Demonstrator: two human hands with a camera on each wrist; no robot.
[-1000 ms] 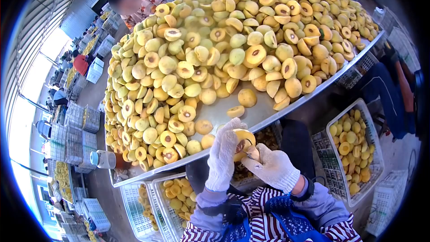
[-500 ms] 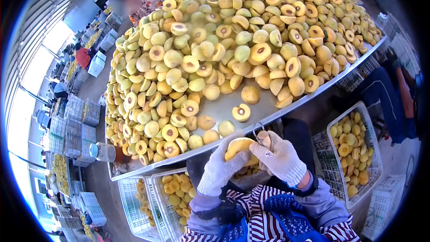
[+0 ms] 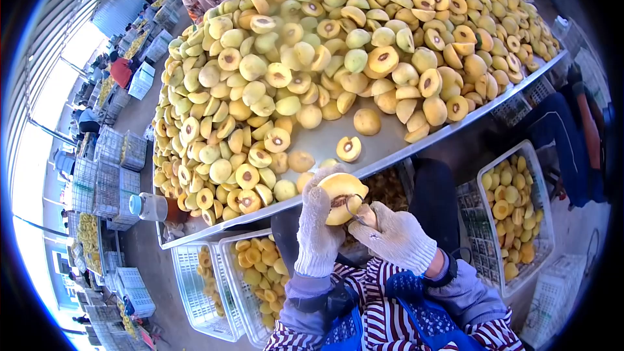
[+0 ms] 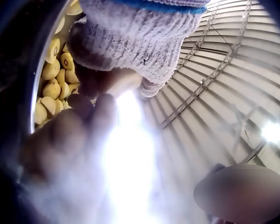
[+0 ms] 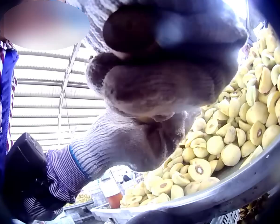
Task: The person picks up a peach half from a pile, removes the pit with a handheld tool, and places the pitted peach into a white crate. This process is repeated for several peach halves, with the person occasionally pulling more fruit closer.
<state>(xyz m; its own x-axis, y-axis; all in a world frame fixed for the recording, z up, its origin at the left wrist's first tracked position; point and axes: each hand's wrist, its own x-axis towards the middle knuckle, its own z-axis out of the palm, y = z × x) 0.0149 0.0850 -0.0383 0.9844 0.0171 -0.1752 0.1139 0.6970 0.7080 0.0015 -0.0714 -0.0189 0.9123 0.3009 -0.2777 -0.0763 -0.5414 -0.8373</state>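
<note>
Counter (image 3: 390,140) heaped with fruit halves (image 3: 356,60). The person's left hand (image 3: 317,227) upright at its near edge, right hand (image 3: 403,239) slanting in beside it. Left fingers grip one fruit half (image 3: 338,188), between the hands, cut face showing; right fingers pinch a looped tool (image 3: 368,216), loop at that face.

metal table (image 3: 318,143): bare patch mid-frame
yellow fruit halves (image 3: 278,75): heaped, upper centre
lone half (image 3: 348,149): cut face up, frame centre

Daylight glare (image 3: 31,175) at head view's left; dark curved edges; white flare (image 4: 129,158) swamps left wrist view.
</note>
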